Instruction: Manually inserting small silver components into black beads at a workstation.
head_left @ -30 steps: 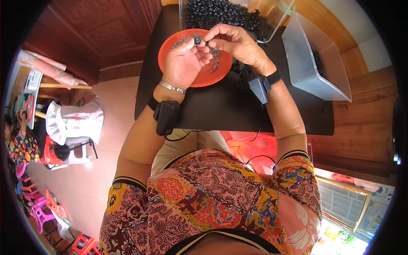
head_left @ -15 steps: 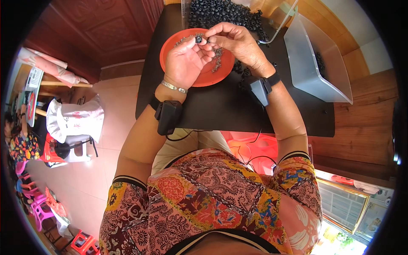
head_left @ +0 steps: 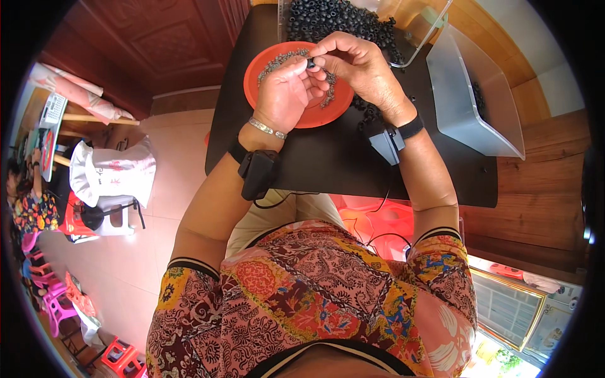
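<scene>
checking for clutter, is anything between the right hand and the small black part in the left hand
Nothing visible stands between them. The right hand has its fingertips right at the small black part, held by the left hand over the red plate; contact is too small to tell.

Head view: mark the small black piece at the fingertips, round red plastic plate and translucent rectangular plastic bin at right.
Small black piece (head_left: 311, 63): head view, its dark side.
Round red plastic plate (head_left: 331, 114): head view, bare lower right.
Translucent rectangular plastic bin (head_left: 456, 104): head view, its left wall.
</scene>
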{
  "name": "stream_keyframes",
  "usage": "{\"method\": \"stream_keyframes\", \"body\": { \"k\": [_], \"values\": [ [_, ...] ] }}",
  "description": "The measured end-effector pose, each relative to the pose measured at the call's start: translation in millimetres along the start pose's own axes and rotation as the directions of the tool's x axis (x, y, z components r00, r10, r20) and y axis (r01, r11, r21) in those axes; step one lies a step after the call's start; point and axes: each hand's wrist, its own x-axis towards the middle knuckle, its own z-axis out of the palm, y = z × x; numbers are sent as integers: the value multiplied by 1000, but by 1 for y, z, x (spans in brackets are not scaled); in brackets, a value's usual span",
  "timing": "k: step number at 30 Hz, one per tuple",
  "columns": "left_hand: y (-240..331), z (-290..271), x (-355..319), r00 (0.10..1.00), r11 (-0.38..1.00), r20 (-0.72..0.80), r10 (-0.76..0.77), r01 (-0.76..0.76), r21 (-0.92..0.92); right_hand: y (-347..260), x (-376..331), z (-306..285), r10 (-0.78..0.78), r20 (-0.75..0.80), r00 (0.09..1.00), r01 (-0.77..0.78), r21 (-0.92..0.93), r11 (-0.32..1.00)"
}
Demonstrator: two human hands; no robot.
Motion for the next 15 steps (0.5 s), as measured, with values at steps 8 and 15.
{"method": "stream_keyframes", "body": {
  "k": [8,15],
  "values": [
    [0,-3,0,1000,1000,-5,-7,8,19,1,1,2,20,-9,1000,-20,-10,1000],
    [2,1,-1,1000,999,-28,6,-8,-54,5,-2,12,-98,-71,993,92,-85,992]
  ]
}}
